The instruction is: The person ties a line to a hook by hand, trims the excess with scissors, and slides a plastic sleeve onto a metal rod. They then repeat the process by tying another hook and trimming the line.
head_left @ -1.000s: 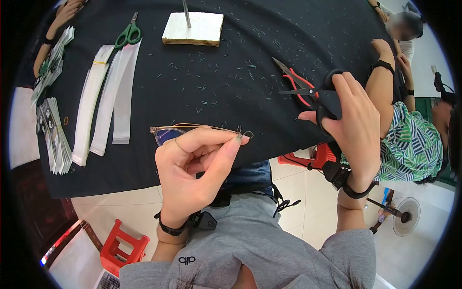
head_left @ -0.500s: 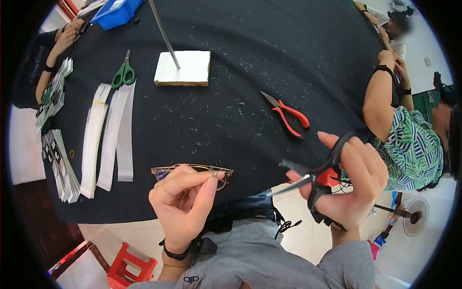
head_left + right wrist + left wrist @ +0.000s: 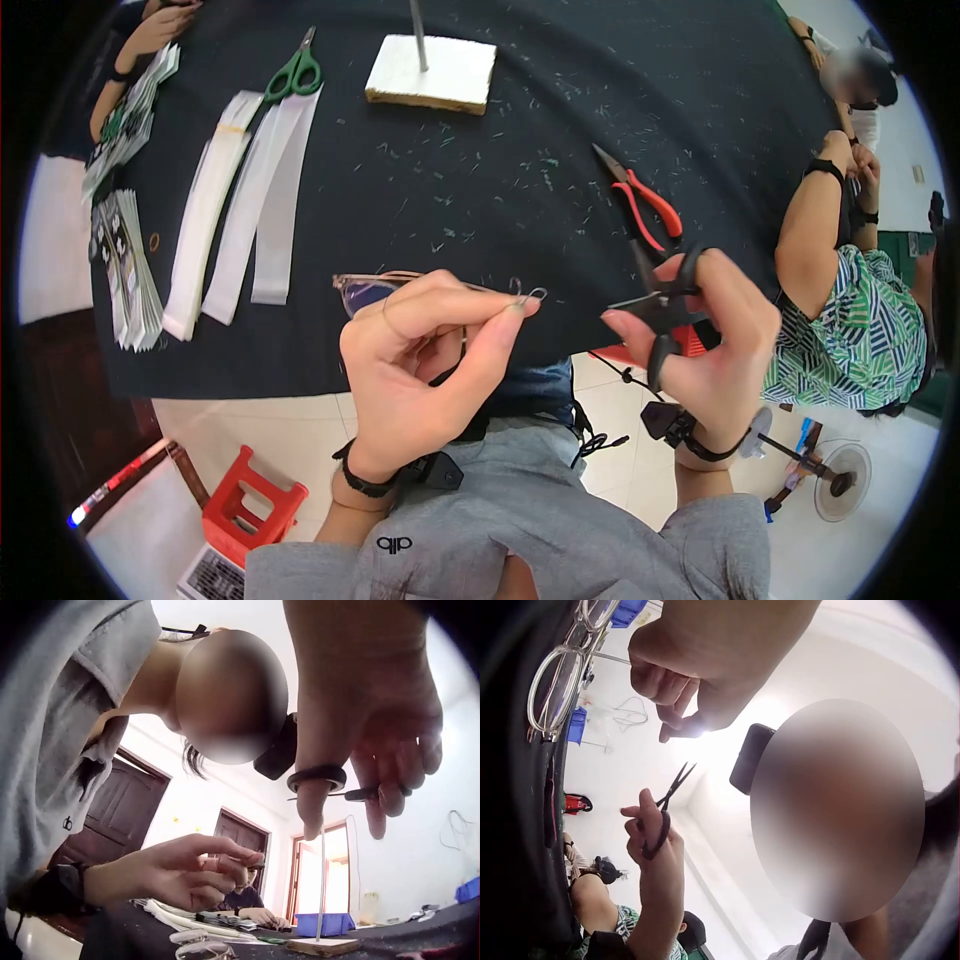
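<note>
In the head view my left hand (image 3: pixel 430 370) pinches a small looped wire-like piece (image 3: pixel 535 297) between thumb and index finger, above the table's near edge. My right hand (image 3: pixel 725 335) holds black scissors (image 3: pixel 655 305) by their handles, thumb and fingers through the loops; the blades stand apart, pointing towards the left hand without touching it. The left wrist view also shows these scissors (image 3: pixel 676 787) in the right hand (image 3: pixel 660 874). Under the left hand lies a pair of glasses (image 3: pixel 362 292), partly hidden.
Red-handled pliers (image 3: pixel 655 205) lie beside the scissors. Further off are a white block (image 3: pixel 430 75) with an upright rod, green scissors (image 3: pixel 295 75), clear plastic sleeves (image 3: pixel 210 220) and packed cards (image 3: pixel 125 270). Green clippings litter the black cloth (image 3: pixel 400 150). Other people sit around the table.
The head view has shifted back and forth. Over the last half second the right hand has turned and the scissors have come nearer the pliers in view. The left hand keeps its pinch.
</note>
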{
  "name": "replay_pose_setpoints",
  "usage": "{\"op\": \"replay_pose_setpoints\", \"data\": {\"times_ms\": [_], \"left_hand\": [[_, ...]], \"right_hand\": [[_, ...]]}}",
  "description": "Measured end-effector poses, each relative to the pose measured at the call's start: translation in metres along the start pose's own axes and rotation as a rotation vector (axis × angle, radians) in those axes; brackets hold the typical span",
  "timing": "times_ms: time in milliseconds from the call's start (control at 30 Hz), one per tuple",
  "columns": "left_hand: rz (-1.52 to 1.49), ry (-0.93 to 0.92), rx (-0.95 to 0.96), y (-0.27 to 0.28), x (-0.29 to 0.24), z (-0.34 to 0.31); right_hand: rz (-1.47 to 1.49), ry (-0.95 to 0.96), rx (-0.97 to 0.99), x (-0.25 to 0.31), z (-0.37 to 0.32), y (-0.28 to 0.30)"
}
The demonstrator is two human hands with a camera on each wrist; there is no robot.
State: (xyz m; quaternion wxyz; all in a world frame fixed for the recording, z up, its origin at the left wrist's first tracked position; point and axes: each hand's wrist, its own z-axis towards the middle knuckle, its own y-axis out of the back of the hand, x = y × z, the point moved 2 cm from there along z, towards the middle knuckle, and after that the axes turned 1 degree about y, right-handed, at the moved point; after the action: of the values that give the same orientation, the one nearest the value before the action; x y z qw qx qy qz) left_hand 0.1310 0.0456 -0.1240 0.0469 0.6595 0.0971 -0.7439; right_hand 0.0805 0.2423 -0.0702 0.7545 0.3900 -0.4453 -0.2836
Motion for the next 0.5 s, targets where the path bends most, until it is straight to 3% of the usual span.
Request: {"op": "replay_pose_setpoints", "data": {"times_ms": [133,500], "left_hand": [[0.026,-0.045,-0.016,-0.001,0.001,-0.003],[0.072,-0.129,-0.019,0.002,-0.001,-0.009]], "right_hand": [[-0.098,0.103,0.111,0.009,-0.008,-0.011],[-0.171,0.166,0.103,0.014,-0.011,-0.015]]}}
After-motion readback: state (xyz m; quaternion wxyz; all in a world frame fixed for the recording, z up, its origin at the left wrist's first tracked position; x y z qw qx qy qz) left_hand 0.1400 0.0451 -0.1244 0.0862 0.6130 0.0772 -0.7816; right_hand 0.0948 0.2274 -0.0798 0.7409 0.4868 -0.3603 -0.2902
